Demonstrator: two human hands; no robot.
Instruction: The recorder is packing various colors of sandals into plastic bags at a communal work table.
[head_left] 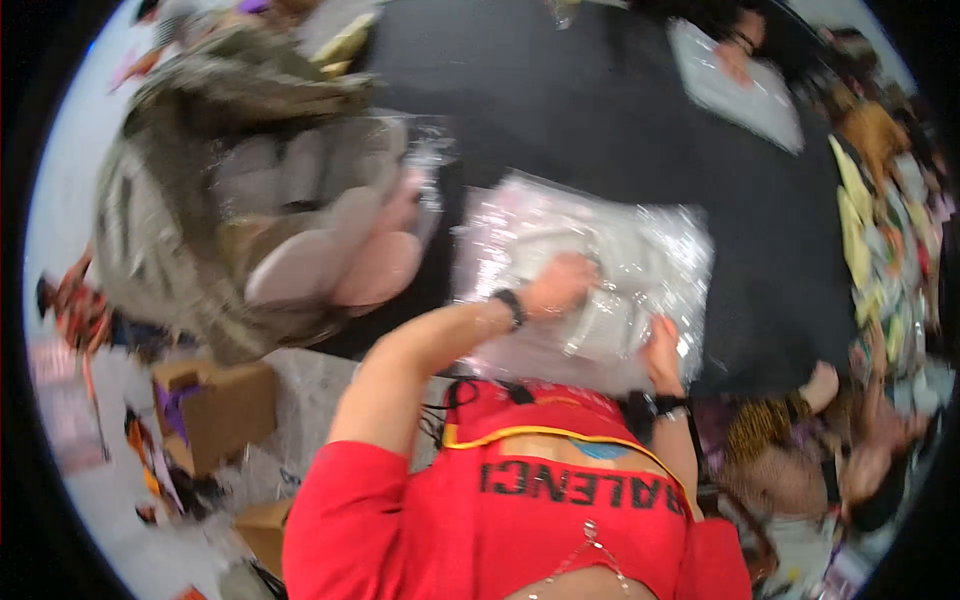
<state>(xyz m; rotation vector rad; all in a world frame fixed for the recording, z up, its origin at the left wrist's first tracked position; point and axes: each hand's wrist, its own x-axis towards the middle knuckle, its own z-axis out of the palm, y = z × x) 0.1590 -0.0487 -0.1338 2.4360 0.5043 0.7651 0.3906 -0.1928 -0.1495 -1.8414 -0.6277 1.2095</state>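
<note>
A clear plastic bag [690,245] with white, rounded items inside lies in front of me on the black table. My left hand [560,285] is on top of the bag near its middle; motion smears its fingers, so I cannot make out whether they grip the film. At the bag's near right edge, my right hand [662,350] is closed on the plastic, thumb uppermost. The contents look like pale flat shapes, but glare on the film hides their exact kind.
A large olive sack [150,220] gapes at the left, holding pink and grey slipper-like pieces [375,270] in clear film. Across the black table [560,100], another person's hand rests on a clear bag [720,90]. Yellow and green items line the right edge. A cardboard box [230,410] stands lower left.
</note>
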